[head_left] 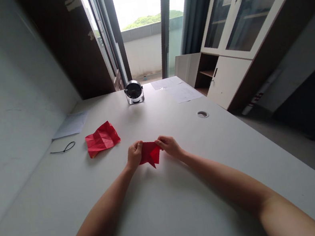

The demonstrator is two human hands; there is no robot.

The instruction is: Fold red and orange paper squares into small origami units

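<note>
Table (175,220): white top, running from the near edge out toward the window side; both forearms reached over it from the near side.
Left hand (135,153): fingers curled closed, thumb on top, gripping the left edge of the folded red paper.
Right hand (169,145): thumb and fingers pinched together on the paper's upper right corner.
Folded red paper (150,151): mid-table, between the two hands; pointed flaps faced the near side. Touching the table or just above it, could not tell.
Creased red sheet (102,139): lay to the left, a little farther off, grid of fold lines showing.
Black cable tie (67,147): left of that sheet, one end looped.
White ring (202,114): on the right, near the table's side edge.
Left papers (70,125): by the wall.
Right papers (183,91): far right, overlapping.
Round black device (134,91): silver stand, upright near the far edge.
White cabinet (231,76): beyond, right; one lower door stood open.
</note>
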